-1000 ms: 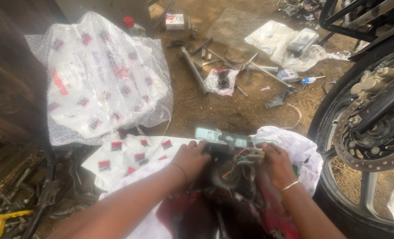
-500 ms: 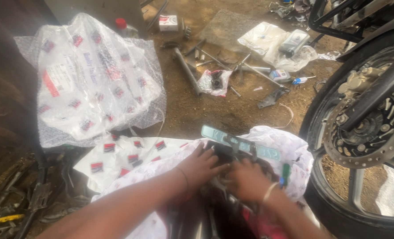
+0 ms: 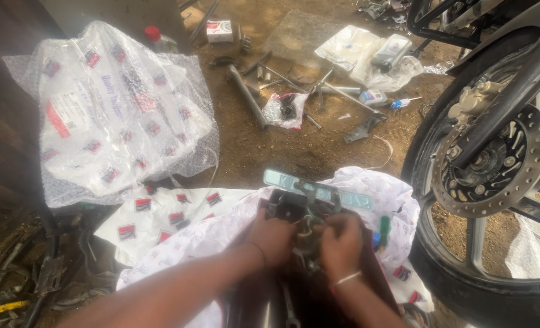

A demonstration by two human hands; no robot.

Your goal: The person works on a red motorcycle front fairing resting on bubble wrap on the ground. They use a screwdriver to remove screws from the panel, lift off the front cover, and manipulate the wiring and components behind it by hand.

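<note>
Down low, left hand curled around dark motorcycle part, right hand pinching its wiring, part resting on white printed wrapping beside front wheel

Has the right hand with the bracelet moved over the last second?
Yes. The right hand has slid inward toward the left hand, away from the motorcycle wheel, and now works at the dark part's middle.
</note>
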